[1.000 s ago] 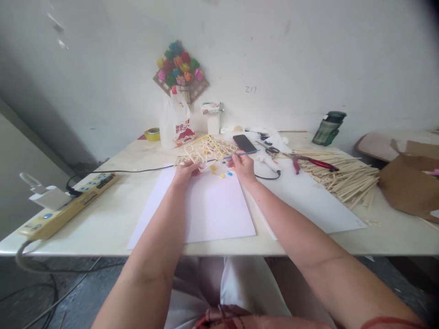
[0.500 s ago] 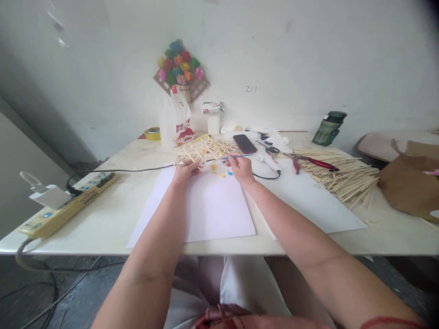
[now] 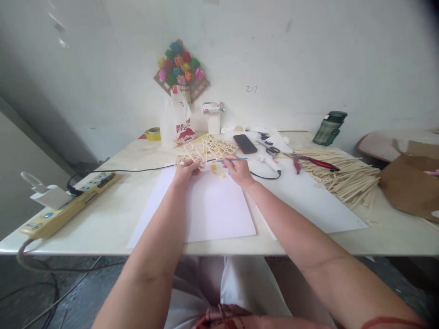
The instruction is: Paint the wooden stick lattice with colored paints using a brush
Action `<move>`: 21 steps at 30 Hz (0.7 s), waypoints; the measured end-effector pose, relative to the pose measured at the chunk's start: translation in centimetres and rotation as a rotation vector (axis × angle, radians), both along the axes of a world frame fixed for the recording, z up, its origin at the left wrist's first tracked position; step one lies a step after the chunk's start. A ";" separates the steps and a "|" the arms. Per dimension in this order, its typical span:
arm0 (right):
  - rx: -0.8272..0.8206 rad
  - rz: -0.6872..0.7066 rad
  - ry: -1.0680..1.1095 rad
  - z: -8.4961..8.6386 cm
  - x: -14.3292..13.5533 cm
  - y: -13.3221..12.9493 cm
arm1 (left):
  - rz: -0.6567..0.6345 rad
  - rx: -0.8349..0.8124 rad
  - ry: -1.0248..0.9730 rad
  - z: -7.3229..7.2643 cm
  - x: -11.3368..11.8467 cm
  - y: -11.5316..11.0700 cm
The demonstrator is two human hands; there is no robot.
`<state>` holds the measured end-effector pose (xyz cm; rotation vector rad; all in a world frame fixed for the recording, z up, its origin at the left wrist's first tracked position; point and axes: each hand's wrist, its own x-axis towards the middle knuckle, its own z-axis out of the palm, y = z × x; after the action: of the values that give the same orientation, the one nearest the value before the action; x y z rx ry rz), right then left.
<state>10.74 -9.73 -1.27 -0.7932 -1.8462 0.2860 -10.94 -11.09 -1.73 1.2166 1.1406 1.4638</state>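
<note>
My left hand (image 3: 185, 173) is closed on the near edge of a wooden stick frame (image 3: 192, 152), a lattice of thin pale sticks with some yellow-coloured ones behind. In my right hand (image 3: 240, 172) a slim blue paintbrush (image 3: 242, 159) is pinched, its tip end pointing left toward the frame. White paper (image 3: 216, 210) lies under both hands. Between them on the paper are yellow paint spots (image 3: 214, 168) and a bit of blue, partly covered by my right hand. Exactly where the brush tip touches is too small to tell.
To the right lie a phone (image 3: 244, 144), scissors (image 3: 272, 150), a white glue gun (image 3: 269, 162), red-handled pliers (image 3: 318, 163) and a heap of wooden sticks (image 3: 353, 183). A power strip (image 3: 72, 203) sits at left, its black cable (image 3: 137, 170) crossing the table. A plastic bag (image 3: 174, 121) stands behind.
My right hand has shifted slightly left with the paintbrush, toward the frame, and now covers more of the blue spot. The left hand has barely moved.
</note>
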 end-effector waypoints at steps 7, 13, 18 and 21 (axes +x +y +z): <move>0.002 -0.027 -0.019 0.0 -0.1 -0.1 | -0.010 0.003 0.023 0.0 0.0 0.1; -0.014 0.030 -0.027 0.0 0.0 0.1 | -0.011 0.011 0.012 -0.1 -0.1 0.2; 0.038 -0.027 -0.009 0.1 0.5 0.4 | 0.000 0.011 0.013 -0.4 -0.3 0.5; 0.032 -0.003 -0.006 0.1 0.4 0.3 | 0.007 -0.002 0.008 -0.5 -0.3 0.5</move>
<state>11.15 -9.48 -1.19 -0.7751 -1.8505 0.2520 -11.21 -10.56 -2.22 1.2192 1.1526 1.4633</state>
